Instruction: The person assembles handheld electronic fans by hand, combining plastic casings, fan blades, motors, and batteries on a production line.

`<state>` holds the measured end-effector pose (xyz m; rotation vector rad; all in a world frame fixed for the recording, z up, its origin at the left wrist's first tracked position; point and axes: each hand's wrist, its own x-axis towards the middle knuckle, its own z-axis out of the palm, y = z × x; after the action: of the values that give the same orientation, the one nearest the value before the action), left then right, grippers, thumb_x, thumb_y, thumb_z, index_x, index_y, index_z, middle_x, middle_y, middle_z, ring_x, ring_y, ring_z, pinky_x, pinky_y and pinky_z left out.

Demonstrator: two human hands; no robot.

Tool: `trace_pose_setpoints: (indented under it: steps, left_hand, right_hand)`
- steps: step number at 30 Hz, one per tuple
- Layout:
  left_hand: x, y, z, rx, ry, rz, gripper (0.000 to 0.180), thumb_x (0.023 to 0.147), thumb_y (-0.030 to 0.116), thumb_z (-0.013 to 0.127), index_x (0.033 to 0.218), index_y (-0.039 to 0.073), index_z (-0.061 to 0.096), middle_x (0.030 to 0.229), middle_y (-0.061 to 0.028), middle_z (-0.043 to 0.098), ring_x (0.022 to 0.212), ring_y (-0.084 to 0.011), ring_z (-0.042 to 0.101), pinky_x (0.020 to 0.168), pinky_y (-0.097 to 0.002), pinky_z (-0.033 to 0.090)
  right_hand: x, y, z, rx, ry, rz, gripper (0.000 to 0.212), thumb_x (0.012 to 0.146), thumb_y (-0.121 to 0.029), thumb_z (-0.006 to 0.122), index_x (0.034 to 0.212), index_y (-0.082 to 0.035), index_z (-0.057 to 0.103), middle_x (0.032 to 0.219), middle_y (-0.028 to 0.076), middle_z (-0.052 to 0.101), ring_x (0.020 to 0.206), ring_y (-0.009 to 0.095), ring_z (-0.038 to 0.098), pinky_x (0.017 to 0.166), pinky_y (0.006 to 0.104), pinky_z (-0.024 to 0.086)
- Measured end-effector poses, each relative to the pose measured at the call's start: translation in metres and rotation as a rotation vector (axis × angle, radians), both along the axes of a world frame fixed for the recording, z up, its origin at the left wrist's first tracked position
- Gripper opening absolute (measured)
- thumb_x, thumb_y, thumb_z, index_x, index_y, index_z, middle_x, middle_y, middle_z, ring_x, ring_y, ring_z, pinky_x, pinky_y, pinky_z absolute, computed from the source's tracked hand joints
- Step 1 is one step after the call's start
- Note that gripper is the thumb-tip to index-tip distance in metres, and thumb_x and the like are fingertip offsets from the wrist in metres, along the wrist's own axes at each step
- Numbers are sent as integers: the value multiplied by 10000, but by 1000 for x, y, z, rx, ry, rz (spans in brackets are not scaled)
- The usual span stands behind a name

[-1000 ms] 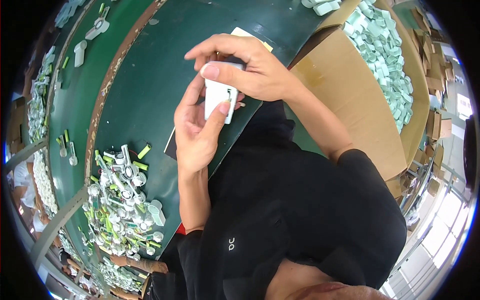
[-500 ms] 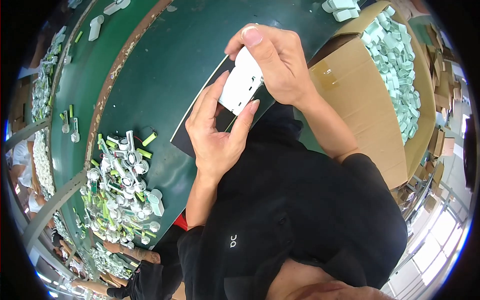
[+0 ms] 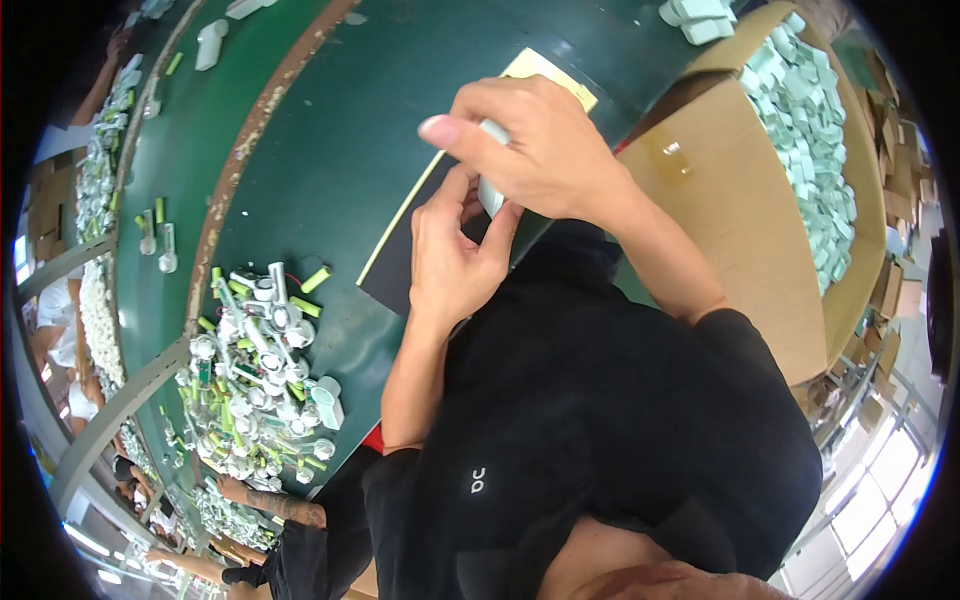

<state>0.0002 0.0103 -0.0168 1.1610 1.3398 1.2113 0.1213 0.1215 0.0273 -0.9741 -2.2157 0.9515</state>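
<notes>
A white plastic casing [image 3: 491,196] is held between my two hands above a dark mat with a pale yellow edge [image 3: 392,243]. My left hand [image 3: 452,240] pinches its lower end between thumb and fingers. From above, my right hand [image 3: 545,150] curls over its upper end, with the slightly blurred thumb pointing left. Most of the casing is hidden by the right hand, and only a narrow strip shows. Beyond the right hand, a pale yellow piece [image 3: 545,68] lies at the mat's far end.
To the left lies a heap of small white assemblies with green cylinders [image 3: 260,370]. An open cardboard box [image 3: 745,230] of pale green plastic parts stands at the right. More pale casings [image 3: 697,18] sit at the far edge. A co-worker's arm [image 3: 285,507] reaches in at lower left.
My right hand has turned over the casing and its thumb has swung left. The casing has tilted, so its broad white face no longer shows. The yellow piece has come into view.
</notes>
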Motion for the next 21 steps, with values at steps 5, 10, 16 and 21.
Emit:
trace_pose_setpoints:
  steps: [5,10,16,21]
  left_hand:
    - [-31,5,-3,-101,-375,177,386,954,30,727,1302,-72,593,1163,-127,717,1056,-177,689,961,-320,541]
    - [-94,6,-3,-21,-350,399,288,969,85,711,1211,-55,643,1094,-168,748,990,-212,722,940,-350,553]
    - [-110,23,9,-1,-313,437,323,968,128,722,1223,-53,639,1090,-173,751,956,-204,729,908,-351,555]
    - [-115,31,7,-8,-296,450,341,974,133,720,1233,-67,625,1090,-173,749,958,-202,729,900,-345,559]
  right_hand:
    - [27,12,-9,-42,362,-176,388,1082,-293,498,1083,43,692,1022,149,677,919,257,639,844,351,501]
    - [48,-6,-47,-157,356,-227,389,1100,-279,474,1055,42,689,965,130,670,902,227,637,849,338,498]
    - [59,-27,-79,-187,206,-332,388,1098,-288,494,1017,41,683,927,113,664,855,223,629,799,340,487]
    - [56,-24,-88,-157,189,-356,323,1081,-236,519,994,28,684,924,128,662,840,265,628,796,354,477]
